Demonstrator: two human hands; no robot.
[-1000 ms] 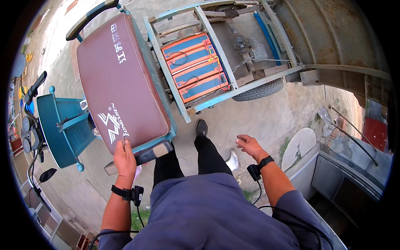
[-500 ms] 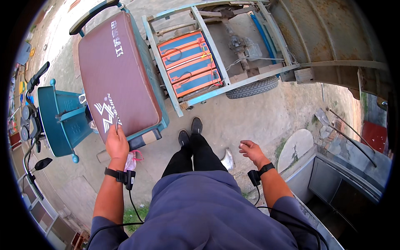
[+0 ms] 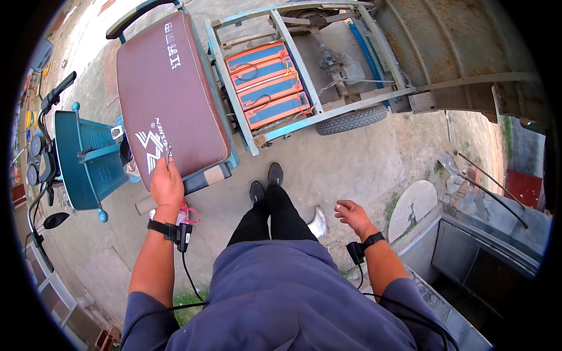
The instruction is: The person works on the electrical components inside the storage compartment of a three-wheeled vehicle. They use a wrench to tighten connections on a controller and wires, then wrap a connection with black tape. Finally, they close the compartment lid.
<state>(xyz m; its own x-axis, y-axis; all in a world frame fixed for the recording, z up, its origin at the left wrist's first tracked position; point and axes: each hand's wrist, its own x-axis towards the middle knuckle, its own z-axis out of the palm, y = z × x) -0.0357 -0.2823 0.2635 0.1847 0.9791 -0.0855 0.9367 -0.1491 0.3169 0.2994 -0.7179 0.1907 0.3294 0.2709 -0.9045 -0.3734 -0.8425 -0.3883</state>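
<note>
In front of me on the left, my left hand (image 3: 167,187) is closed around a thin grey metal tool (image 3: 170,158); only its tip shows above the fingers, so its kind is unclear. Behind that tip lies the maroon padded seat (image 3: 172,102) with white lettering, part of a teal three-wheeled cargo vehicle. Whether the hand touches the seat, I cannot tell. To the right, my right hand (image 3: 353,215) hangs over the ground with nothing in it, its fingers loosely bent and apart. Several blue-and-orange batteries (image 3: 272,109) with wires sit in the vehicle's open frame (image 3: 300,76).
A tyre (image 3: 351,121) lies under the frame, beside the rusty raised cargo bed (image 3: 456,44). Handlebars (image 3: 50,131) stand at the far left. Right of me are a round slab (image 3: 413,209), a shovel (image 3: 489,199) and a metal-lined basin (image 3: 430,237). Pink plastic (image 3: 190,215) lies below the seat.
The view has shifted slightly, so the seat and handlebars appear a little further right. Both hands keep nearly the same pose, and the tool stays in my left hand.
</note>
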